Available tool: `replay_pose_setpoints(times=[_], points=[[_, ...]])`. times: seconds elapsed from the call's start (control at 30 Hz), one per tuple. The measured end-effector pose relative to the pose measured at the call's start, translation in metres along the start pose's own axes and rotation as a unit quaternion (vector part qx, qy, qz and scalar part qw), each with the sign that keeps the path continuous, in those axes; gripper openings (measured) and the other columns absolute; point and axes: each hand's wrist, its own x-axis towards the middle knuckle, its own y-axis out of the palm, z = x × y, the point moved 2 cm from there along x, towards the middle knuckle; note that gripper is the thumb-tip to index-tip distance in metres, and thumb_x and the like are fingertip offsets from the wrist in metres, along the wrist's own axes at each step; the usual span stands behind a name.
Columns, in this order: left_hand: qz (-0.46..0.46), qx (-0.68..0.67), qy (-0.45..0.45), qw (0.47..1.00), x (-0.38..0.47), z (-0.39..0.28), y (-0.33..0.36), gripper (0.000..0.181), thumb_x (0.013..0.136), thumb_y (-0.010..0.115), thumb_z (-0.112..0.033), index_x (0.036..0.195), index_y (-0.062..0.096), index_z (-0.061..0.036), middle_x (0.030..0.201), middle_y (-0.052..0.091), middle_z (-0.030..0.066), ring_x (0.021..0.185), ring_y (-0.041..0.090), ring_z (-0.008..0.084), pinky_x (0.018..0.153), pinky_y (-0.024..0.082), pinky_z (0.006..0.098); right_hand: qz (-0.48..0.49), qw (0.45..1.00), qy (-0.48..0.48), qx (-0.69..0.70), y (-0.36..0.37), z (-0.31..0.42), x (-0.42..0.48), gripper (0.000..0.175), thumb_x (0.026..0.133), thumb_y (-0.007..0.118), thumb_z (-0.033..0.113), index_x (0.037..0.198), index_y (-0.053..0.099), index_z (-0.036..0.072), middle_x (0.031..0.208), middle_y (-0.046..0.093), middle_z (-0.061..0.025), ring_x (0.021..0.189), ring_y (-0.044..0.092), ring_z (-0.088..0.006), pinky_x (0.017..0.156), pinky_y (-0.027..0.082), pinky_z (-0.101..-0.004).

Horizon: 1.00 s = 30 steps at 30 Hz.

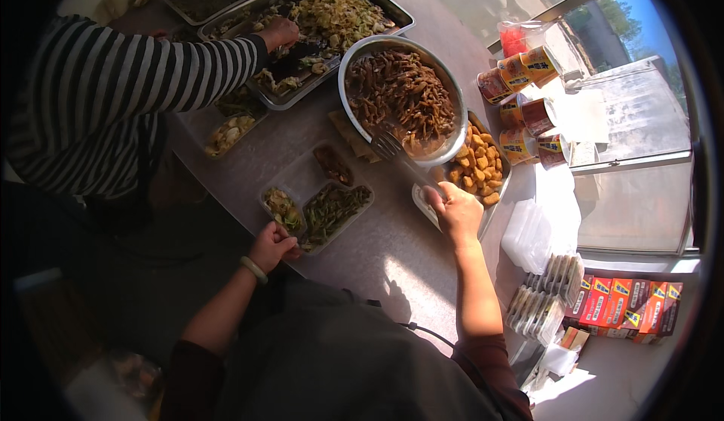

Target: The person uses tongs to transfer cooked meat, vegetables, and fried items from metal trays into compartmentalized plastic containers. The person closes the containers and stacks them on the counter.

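Observation:
My left hand point(275, 246) grips the near corner of a clear plastic compartment tray point(308, 163) on the table. The tray holds chopped cabbage point(283, 206), green beans point(334, 209) and a dark reddish food point(332, 163) in separate compartments; another compartment shows no food. My right hand point(459, 209) is closed on the handle of a metal serving fork point(390, 146). Its tines are over the near rim of a round steel bowl point(459, 132) full of brown meat pieces in sauce point(404, 93). Whether the fork carries any food cannot be told.
A co-worker's hand point(281, 33) reaches over a steel tray of cabbage point(410, 22) at the upper left, beside another filled compartment tray point(232, 135). Nuggets point(478, 163) fill a tray right of the bowl. Instant noodle cups point(517, 110), plastic containers point(529, 234) and boxes point(622, 305) stand along the window side.

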Motion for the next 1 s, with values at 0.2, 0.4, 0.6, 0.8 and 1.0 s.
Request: replay_pose_setpoints(times=[0.2, 0.4, 0.6, 0.8, 1.0], points=[[0.003, -0.001, 0.004, 1.000, 0.000, -0.003, 0.002, 0.017, 0.086, 0.059, -0.004, 0.087, 0.042, -0.0039, 0.079, 0.060, 0.0097, 0.072, 0.066, 0.0212, 0.063, 0.058, 0.0341, 0.132, 0.991, -0.031, -0.003, 0.049, 0.046, 0.001, 0.042, 0.080, 0.062, 0.046, 0.064, 0.057, 0.008, 0.056, 0.057, -0.0108, 0.058, 0.061, -0.0296, 0.052, 0.047, -0.0388], [-0.008, 0.002, 0.010, 1.000, -0.001, -0.002, 0.002, 0.017, 0.086, 0.059, -0.002, 0.086, 0.041, -0.0034, 0.078, 0.060, 0.0100, 0.072, 0.066, 0.0219, 0.062, 0.057, 0.0340, 0.103, 0.994, -0.035, 0.015, 0.052, 0.050, 0.009, 0.043, 0.080, 0.060, 0.048, 0.065, 0.058, 0.009, 0.056, 0.058, -0.0100, 0.058, 0.060, -0.0294, 0.051, 0.045, -0.0394], [0.002, -0.012, 0.010, 1.000, 0.002, 0.002, 0.001, 0.018, 0.086, 0.059, -0.002, 0.087, 0.040, -0.0045, 0.078, 0.060, 0.0106, 0.071, 0.066, 0.0220, 0.062, 0.058, 0.0352, 0.098, 0.993, -0.058, 0.011, 0.047, 0.051, 0.000, 0.044, 0.081, 0.059, 0.050, 0.064, 0.056, 0.009, 0.055, 0.058, -0.0098, 0.057, 0.060, -0.0288, 0.051, 0.046, -0.0390], [-0.005, -0.006, 0.011, 1.000, 0.003, 0.004, 0.000, 0.018, 0.086, 0.058, -0.002, 0.088, 0.041, -0.0046, 0.079, 0.061, 0.0113, 0.070, 0.066, 0.0226, 0.062, 0.058, 0.0359, 0.115, 0.993, -0.006, -0.020, 0.040, 0.037, 0.004, 0.045, 0.081, 0.057, 0.051, 0.066, 0.058, 0.009, 0.057, 0.059, -0.0112, 0.058, 0.061, -0.0300, 0.054, 0.047, -0.0386], [0.004, 0.013, 0.014, 1.000, 0.002, -0.001, 0.001, 0.018, 0.086, 0.058, -0.003, 0.088, 0.041, -0.0046, 0.079, 0.061, 0.0113, 0.073, 0.066, 0.0221, 0.063, 0.058, 0.0356, 0.131, 0.991, 0.001, 0.020, 0.056, 0.046, 0.016, 0.047, 0.081, 0.057, 0.051, 0.067, 0.059, 0.006, 0.059, 0.059, -0.0130, 0.063, 0.061, -0.0324, 0.057, 0.046, -0.0414]])
